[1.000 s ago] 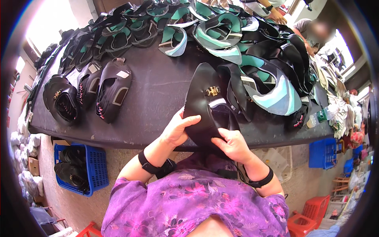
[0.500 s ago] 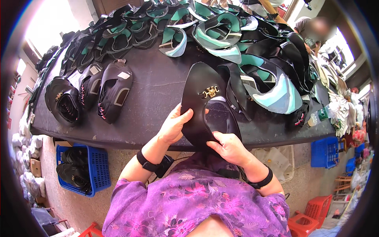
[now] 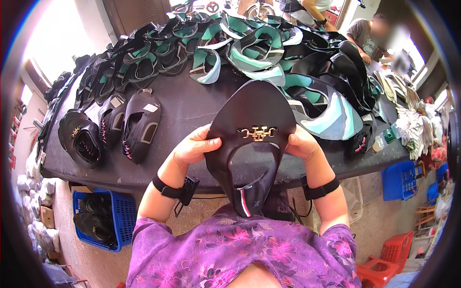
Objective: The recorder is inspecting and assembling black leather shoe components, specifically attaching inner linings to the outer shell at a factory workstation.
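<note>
Between my two hands is a black shoe upper, raised over the near edge of the table with its toe pointing away from me. It has a gold buckle ornament across the front, a wide opening, and a red, white and blue stripe at the heel end. My left hand grips its left edge, thumb on top. My right hand grips the right edge, also thumb on top; the fingers of both hands are partly hidden beneath the upper.
A dark table carries a heap of shoe uppers with green and pale blue linings. Several finished-looking black uppers stand at the left. A bottle lies at the right. Blue baskets sit on the floor. Another person is at the far right.
My right hand has moved from the upper's near end to its right edge. The upper now faces me more squarely, its heel stripe showing. My head view has tilted up slightly.
</note>
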`<state>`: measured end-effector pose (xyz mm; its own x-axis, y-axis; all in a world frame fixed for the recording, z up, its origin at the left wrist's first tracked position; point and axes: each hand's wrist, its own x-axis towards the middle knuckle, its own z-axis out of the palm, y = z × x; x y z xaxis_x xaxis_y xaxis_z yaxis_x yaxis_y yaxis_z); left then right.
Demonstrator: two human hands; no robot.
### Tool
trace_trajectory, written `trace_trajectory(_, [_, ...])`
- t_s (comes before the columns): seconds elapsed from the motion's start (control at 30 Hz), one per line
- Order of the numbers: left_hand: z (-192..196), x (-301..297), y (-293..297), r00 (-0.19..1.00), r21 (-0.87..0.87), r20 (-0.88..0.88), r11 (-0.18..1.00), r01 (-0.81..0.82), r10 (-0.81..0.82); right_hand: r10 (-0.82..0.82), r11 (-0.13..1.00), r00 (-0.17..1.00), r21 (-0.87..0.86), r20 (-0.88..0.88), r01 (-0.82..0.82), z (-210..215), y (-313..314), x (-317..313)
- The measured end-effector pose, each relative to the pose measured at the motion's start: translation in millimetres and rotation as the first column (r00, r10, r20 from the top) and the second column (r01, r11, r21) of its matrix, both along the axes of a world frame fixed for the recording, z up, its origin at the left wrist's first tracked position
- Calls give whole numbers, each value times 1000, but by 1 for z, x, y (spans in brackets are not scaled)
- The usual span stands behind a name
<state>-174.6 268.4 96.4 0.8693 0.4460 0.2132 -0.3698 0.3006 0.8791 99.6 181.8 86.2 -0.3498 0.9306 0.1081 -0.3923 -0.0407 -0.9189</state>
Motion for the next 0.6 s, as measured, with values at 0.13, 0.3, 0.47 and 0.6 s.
trace_trajectory(0.13, [5,-5,-1,998,-100,-24,993,-63,61,49,998,999,39,13,-49,32,-9,-15])
trace_trajectory(0.3, [6,-4,-5,992,-33,-25,992,-124,123,5,999,993,39,116,-10,29,-18,-11])
trace_trajectory(0.47, [14,0,-7,997,-21,-14,997,-77,76,56,994,995,100,-84,-47,32,-28,-17])
trace_trajectory(0.6, [17,7,-10,1000,-22,-3,1000,-11,11,112,993,993,27,-38,-112,22,-27,8])
